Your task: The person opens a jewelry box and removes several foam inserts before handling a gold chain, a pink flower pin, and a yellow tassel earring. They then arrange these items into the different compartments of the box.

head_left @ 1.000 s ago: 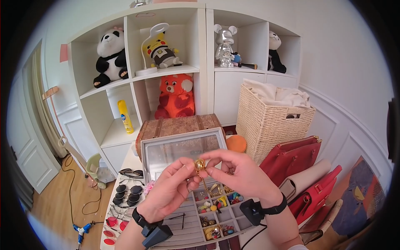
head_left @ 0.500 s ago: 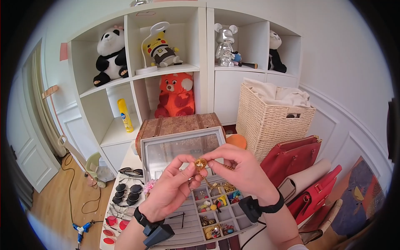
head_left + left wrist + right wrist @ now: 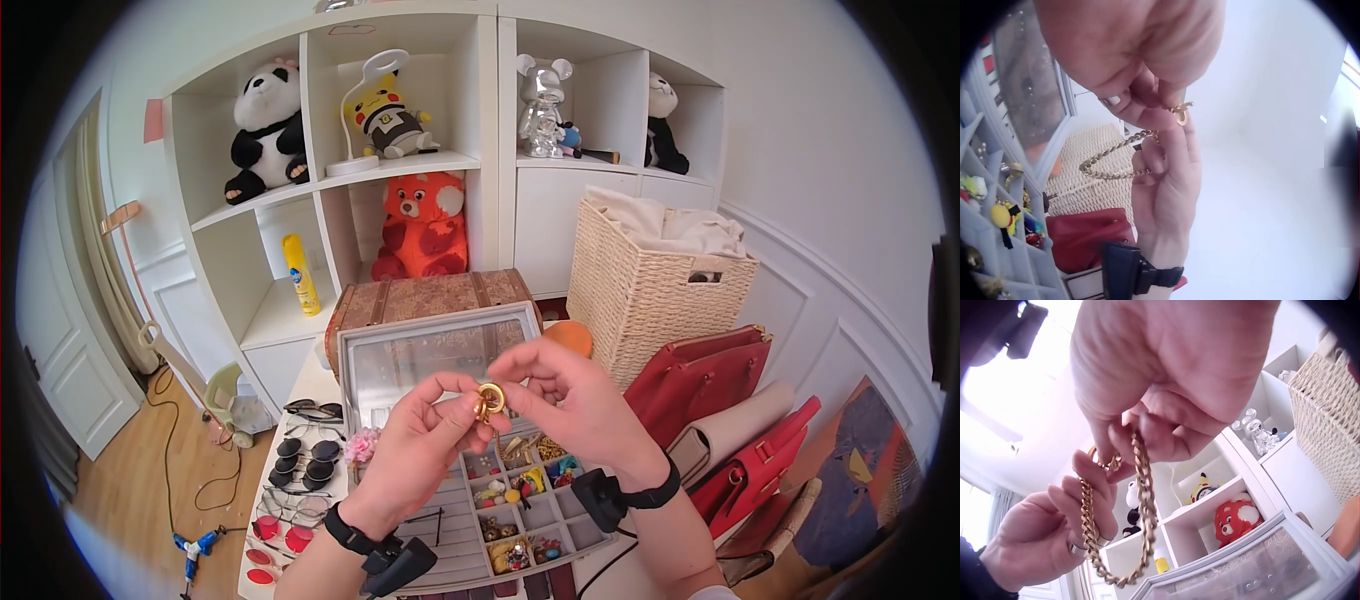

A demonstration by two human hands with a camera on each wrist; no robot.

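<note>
Between my two hands is a gold chain bracelet (image 3: 1147,515), its curb links hanging in a loop in the right wrist view. Its round gold clasp ring (image 3: 492,398) faces up in the head view, and a small bar shows beside it in the left wrist view. My left hand (image 3: 420,435) pinches the clasp end between thumb and index finger. Opposite it, my right hand (image 3: 575,405) pinches the chain, thumb and fingertips right at the clasp. Both hands are above a grey jewelry box (image 3: 455,565) with its glass lid (image 3: 430,350) raised.
Small compartments hold beads, earrings and chains (image 3: 548,448). Left of the box lie sunglasses (image 3: 322,465) and a pink flower (image 3: 361,446). Behind stand a brown patterned trunk (image 3: 430,298) and a woven basket (image 3: 640,290). Red handbags (image 3: 700,390) lean at the right.
The clasp ring has turned from a tilted position to face the head camera more openly, and moved slightly right. My hands remain close together above the box.
</note>
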